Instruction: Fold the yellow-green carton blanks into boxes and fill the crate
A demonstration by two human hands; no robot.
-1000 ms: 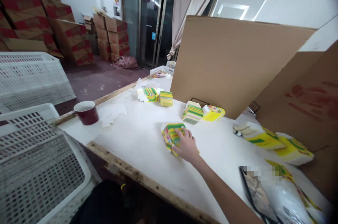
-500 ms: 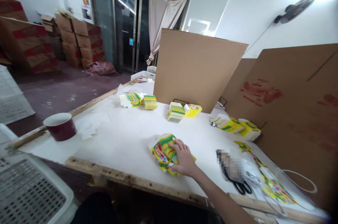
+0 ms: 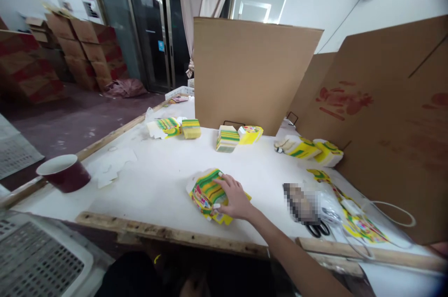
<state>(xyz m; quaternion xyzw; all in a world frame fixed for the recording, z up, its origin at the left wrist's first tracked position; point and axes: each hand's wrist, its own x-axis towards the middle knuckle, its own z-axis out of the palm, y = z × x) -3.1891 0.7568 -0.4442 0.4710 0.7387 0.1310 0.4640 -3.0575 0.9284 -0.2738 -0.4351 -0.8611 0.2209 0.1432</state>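
My right hand (image 3: 236, 199) reaches in from the lower right over a stack of yellow and green printed paper cards (image 3: 206, 192) on the white table. Its thumb lies at the near side of the stack and the fingers rest across the top, gripping it. White coverings show on the thumb tip and one fingertip. The far end of the stack is partly hidden by the hand. I do not see my left hand.
Toward the back lie more card stacks (image 3: 227, 139) before an upright cardboard sheet (image 3: 255, 73). A maroon cup (image 3: 66, 176) and paper scraps (image 3: 110, 166) are at left. Black-handled scissors (image 3: 318, 228) and cables lie at right. A white plastic crate (image 3: 80, 259) stands below the left edge.
The camera view has shifted, so the table's things sit further left and mostly higher in the picture. My right hand remains on the card stack, with little change in grip.
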